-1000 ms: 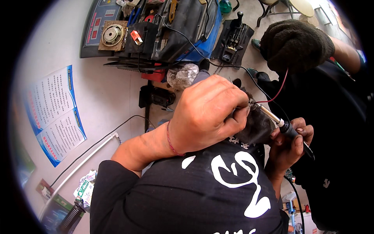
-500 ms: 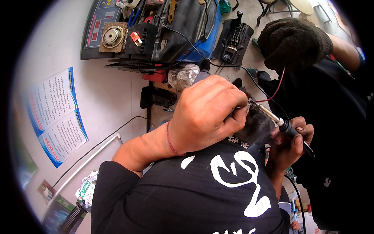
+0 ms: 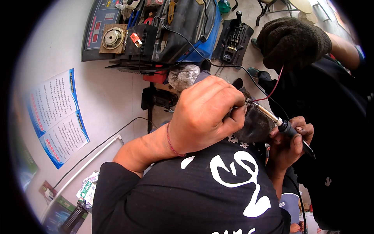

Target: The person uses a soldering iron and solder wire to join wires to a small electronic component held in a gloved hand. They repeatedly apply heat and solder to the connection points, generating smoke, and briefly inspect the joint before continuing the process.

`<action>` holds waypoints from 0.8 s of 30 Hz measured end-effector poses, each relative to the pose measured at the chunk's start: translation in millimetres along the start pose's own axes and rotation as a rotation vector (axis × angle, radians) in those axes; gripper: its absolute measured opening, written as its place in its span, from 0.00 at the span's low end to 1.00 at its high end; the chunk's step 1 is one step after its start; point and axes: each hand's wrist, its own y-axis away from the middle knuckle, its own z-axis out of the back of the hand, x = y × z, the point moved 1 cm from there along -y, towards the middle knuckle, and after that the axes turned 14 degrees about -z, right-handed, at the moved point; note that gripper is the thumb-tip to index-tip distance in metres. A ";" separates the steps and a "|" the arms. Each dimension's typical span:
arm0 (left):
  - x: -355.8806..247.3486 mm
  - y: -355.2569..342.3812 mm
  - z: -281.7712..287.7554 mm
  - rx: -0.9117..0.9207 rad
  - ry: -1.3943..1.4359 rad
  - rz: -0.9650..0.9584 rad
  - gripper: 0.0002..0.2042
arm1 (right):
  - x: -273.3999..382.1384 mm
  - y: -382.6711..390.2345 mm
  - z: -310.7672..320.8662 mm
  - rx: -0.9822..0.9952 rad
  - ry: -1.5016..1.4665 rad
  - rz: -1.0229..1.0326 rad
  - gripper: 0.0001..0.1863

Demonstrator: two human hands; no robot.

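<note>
Room: shirt (image 3: 175, 191) just below the hands, a co-worker's glove (image 3: 294, 43) near at upper right, wall (image 3: 105, 97) well off to the left.
Iron (image 3: 285, 127): between the hands, slanting up-left.
Right hand (image 3: 290, 144): pinches the iron's grip.
Left hand (image 3: 210, 113): fingertips pressed together beside the iron's tip — cannot tell on what.
Look: silver shaft, black grip.
Wire (image 3: 277, 84): dark red — glove to tip.
</note>
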 end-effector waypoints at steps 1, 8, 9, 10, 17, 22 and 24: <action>-0.2 0.2 -0.2 0.002 0.000 0.000 0.12 | -0.1 0.4 0.5 0.003 0.000 0.000 0.20; -1.6 -1.1 -1.0 -0.004 0.010 0.022 0.12 | 0.5 1.0 1.2 0.009 0.001 0.006 0.20; -1.7 -1.2 -0.9 -0.005 0.013 0.026 0.12 | 0.5 1.1 1.3 0.009 0.003 0.007 0.19; -1.5 -1.1 -1.0 -0.008 0.013 0.027 0.12 | 0.5 1.2 1.2 0.008 0.005 0.008 0.19; -2.5 -0.1 -1.2 -0.003 0.012 0.008 0.12 | -0.7 1.3 2.2 -0.001 0.011 0.013 0.19; -2.3 -1.3 0.0 0.009 0.004 -0.006 0.12 | -0.8 1.0 1.7 0.002 0.010 0.015 0.19; -2.4 -1.4 0.0 0.012 0.006 -0.006 0.12 | -0.2 1.4 0.9 -0.006 0.008 0.016 0.20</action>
